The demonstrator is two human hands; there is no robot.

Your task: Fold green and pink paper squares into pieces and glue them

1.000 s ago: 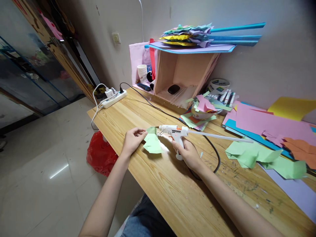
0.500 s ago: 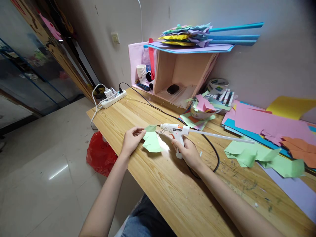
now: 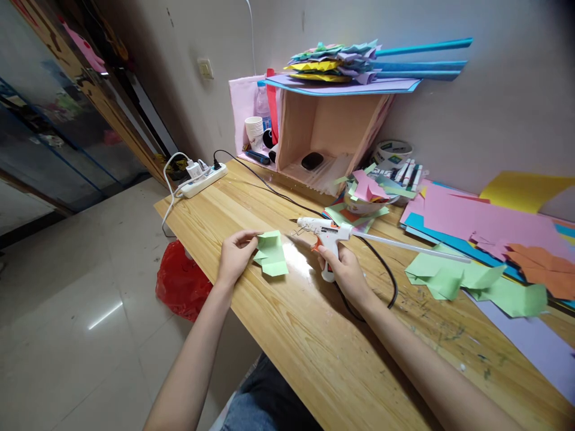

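Note:
Between the fingertips of my left hand (image 3: 238, 256) is a folded piece of light green paper (image 3: 273, 256), held just over the wooden table. My right hand (image 3: 344, 269) is wrapped round the handle of a white hot glue gun (image 3: 330, 236), fingers at its orange trigger. The gun's nozzle points left, a short gap away from the paper. A long clear glue stick (image 3: 413, 246) sticks out of its back. Several more folded green papers (image 3: 476, 280) lie to the right.
A black cord (image 3: 278, 190) crosses the table (image 3: 287, 335) from a white power strip (image 3: 204, 181). Behind stand a box shelf (image 3: 336, 129) and a bowl of paper scraps (image 3: 366, 200). Coloured sheets (image 3: 485, 221) lie at right. A red plastic bag (image 3: 183, 281) hangs beside the table's left edge.
The glue gun has drawn back to the right, its nozzle moving off the green paper. My left hand has turned the paper a little.

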